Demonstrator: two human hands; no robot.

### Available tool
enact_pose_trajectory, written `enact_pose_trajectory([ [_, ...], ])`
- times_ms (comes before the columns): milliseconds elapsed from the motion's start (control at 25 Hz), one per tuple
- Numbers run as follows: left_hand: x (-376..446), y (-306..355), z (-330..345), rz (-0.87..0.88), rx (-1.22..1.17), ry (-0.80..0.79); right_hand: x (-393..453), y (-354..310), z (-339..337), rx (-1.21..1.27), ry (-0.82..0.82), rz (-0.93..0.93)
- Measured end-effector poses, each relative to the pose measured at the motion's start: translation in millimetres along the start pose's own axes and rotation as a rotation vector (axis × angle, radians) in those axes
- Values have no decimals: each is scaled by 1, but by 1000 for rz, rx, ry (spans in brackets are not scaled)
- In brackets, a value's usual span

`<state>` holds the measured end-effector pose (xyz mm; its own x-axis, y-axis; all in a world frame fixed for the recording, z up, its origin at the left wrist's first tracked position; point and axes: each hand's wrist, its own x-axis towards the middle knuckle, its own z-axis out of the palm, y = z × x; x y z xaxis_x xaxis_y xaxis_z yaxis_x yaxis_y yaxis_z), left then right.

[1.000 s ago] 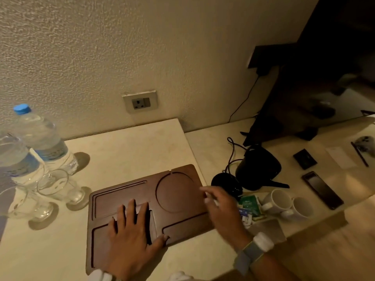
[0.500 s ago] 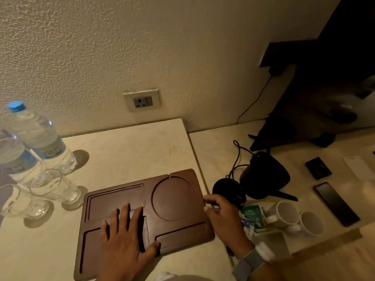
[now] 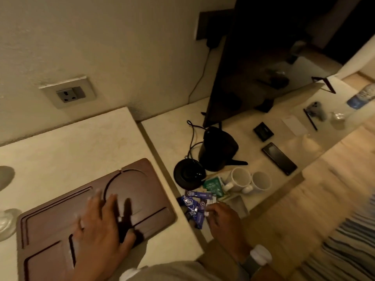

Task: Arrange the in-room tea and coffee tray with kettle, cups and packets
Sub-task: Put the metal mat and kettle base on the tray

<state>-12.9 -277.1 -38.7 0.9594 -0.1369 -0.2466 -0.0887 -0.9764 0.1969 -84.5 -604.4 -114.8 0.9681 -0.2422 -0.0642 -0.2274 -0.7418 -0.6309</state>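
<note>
A dark brown wooden tray [image 3: 150,179] with a round recess and several grooved compartments lies on the pale raised counter. My left hand [image 3: 101,222] rests flat on it, fingers spread. On the lower counter to the right stand a black kettle [image 3: 218,151], its round black base [image 3: 187,175] and two white cups [image 3: 248,180]. Blue packets [image 3: 195,203] and a green packet [image 3: 213,185] lie in a pile. My right hand [image 3: 222,218] is over the blue packets, fingertips curled on one; the grip is blurred.
A wall socket [image 3: 69,94] is above the tray. A dark screen [image 3: 253,78] stands behind the kettle. A phone [image 3: 279,159], a small black box [image 3: 263,131], a pen [image 3: 310,119] and a water bottle [image 3: 362,96] lie further right. Glasses [image 3: 6,222] are at the left edge.
My right hand left the tray's right edge and moved down to the blue packets. The view swung right, so the bottles at the left dropped out. The left hand stays on the tray.
</note>
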Motion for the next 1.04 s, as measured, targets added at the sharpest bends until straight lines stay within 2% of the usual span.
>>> enact_pose_trajectory([
  [120,15,38,-3,301,-32,-3,-15,13,-10,-94,19,45],
  [240,34,79,0,527,3,-45,-26,27,-16,-256,44,140],
  [320,44,103,5,665,33,-60,-27,40,-19,-386,-35,254],
  [440,52,145,22,859,131,-167,-25,60,-16,-628,-226,136],
  [520,54,171,37,943,208,-275,-26,71,-11,-612,-240,86],
  [680,57,189,60,966,207,-377,-28,87,-22,-632,-109,-61],
  [840,63,173,63,922,84,-358,-28,97,-33,-629,-30,-123],
  [920,65,165,59,901,17,-332,-25,98,-34,-615,-36,-147],
  [1040,58,153,46,899,-110,-279,-15,101,-36,-587,-149,-109],
])
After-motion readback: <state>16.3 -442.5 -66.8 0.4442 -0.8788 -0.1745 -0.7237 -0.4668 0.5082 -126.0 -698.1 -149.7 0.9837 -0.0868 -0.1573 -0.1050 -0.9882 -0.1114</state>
